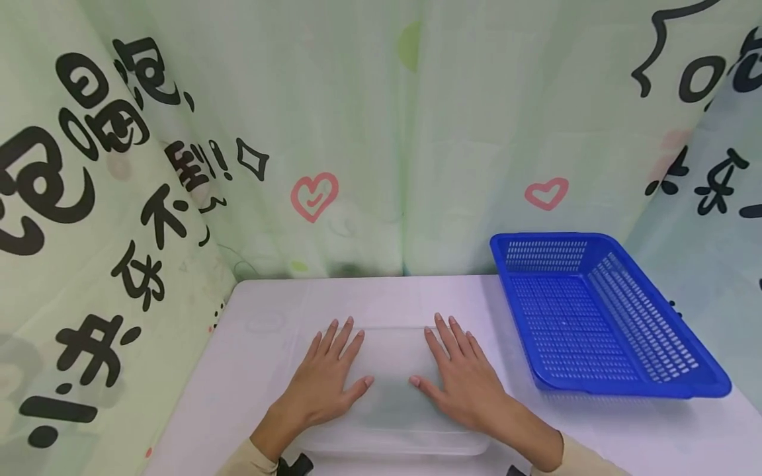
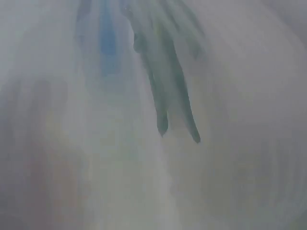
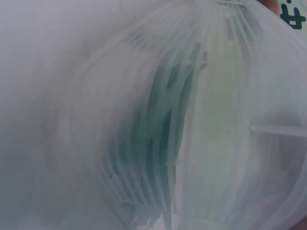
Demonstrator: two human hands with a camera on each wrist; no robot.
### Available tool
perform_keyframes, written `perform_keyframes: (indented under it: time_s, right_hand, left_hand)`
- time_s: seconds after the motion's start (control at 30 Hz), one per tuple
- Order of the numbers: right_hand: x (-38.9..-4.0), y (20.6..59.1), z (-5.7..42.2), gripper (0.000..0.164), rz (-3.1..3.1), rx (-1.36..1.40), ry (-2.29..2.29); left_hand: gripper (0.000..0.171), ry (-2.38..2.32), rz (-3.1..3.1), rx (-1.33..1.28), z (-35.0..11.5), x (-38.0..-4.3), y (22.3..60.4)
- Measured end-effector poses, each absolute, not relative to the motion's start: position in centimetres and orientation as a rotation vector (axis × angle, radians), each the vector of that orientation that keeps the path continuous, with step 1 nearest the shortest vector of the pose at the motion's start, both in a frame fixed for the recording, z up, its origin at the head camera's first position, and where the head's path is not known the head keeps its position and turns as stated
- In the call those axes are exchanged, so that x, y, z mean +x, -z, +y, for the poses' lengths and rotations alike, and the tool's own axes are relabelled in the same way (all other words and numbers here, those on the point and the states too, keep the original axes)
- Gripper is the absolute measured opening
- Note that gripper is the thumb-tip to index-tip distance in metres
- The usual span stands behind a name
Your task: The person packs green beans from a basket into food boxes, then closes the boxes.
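Observation:
On the white table stands a frosted, see-through plastic box point(image 1: 393, 406), low and wide, right in front of me. My left hand point(image 1: 323, 385) rests flat over its left side, fingers straight and spread forward. Over the right side lies my right hand point(image 1: 467, 387), also flat with straight fingers. Neither hand grips anything. Through cloudy plastic in the right wrist view, long dark green shapes point(image 3: 153, 129) show; what they are cannot be made out. Similar narrow green shapes point(image 2: 165, 86) appear blurred in the left wrist view, with a bluish patch point(image 2: 108, 43) beside them.
A blue perforated plastic basket point(image 1: 580, 330) stands at the table's right, near its far edge. Pale green curtains point(image 1: 369, 132) with black writing and hearts hang behind and on both sides. White tabletop point(image 1: 250, 350) extends to the left of the box.

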State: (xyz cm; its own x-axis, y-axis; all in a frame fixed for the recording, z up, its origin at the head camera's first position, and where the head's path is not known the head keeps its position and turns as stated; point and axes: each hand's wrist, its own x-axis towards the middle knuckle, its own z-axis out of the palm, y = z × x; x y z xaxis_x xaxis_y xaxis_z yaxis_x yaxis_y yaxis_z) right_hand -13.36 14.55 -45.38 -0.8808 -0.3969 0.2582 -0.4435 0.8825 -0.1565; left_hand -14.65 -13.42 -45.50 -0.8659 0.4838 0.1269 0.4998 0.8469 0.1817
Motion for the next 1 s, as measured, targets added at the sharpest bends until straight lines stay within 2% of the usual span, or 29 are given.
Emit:
perform_keyframes:
  time_s: [0.2,0.4,0.53,0.8,1.0]
  right_hand:
    - [-13.3,45.6,14.5,0.08,-2.801,0.648,-0.298]
    - [-10.9,45.6,13.8,0.083,-2.875,0.728,-0.319]
    - [-10.1,45.7,13.4,0.081,-2.827,0.73,-0.296]
    - [-10.3,45.6,13.6,0.081,-2.828,0.743,-0.287]
    - [-11.1,43.4,14.6,0.074,-2.817,0.74,-0.409]
  left_hand:
    - [0.076,0.329,-2.925,-0.775,-13.0,-14.4,45.7]
    - [0.078,0.399,-2.947,-0.92,-11.4,-12.0,45.8]
    - [0.076,0.343,-2.92,-0.911,-10.8,-11.3,46.0]
    - [0.077,0.356,-2.894,-0.917,-11.0,-11.5,45.7]
    - [0.076,0.399,-2.852,-0.916,-12.0,-12.8,43.5]
